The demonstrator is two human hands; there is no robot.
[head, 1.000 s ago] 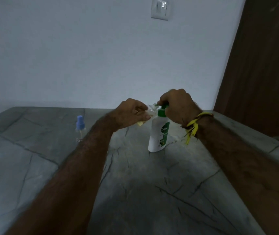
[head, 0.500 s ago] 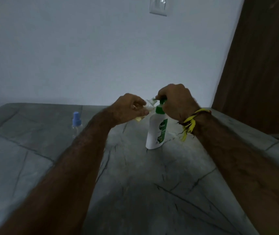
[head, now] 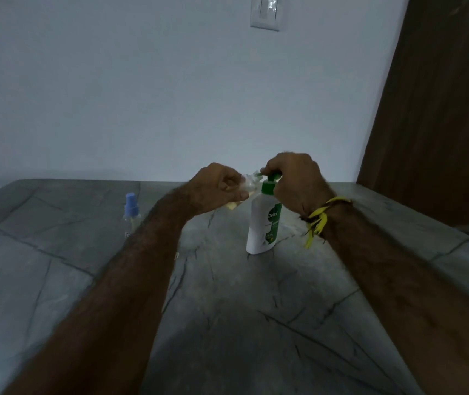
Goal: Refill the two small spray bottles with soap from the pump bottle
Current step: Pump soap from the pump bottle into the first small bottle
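A white pump bottle (head: pixel 261 226) with a green label and green pump head stands upright on the grey stone counter (head: pixel 227 309). My right hand (head: pixel 296 181) is closed over its pump head. My left hand (head: pixel 216 189) holds a small clear spray bottle (head: pixel 248 183), tilted, with its mouth at the pump spout; yellowish liquid shows at its lower end. Most of that bottle is hidden by my fingers. A second small spray bottle (head: pixel 130 212) with a blue cap stands upright at the left, partly behind my left forearm.
A pale wall rises right behind the counter, with a light switch (head: pixel 266 12) high up. A dark wooden door (head: pixel 441 109) fills the right side. The counter's right edge runs close beside my right forearm.
Both hands stay on the bottles in the same grip. The whole scene has shifted slightly down in the view as my head tilted up; the pump head looks about the same height.
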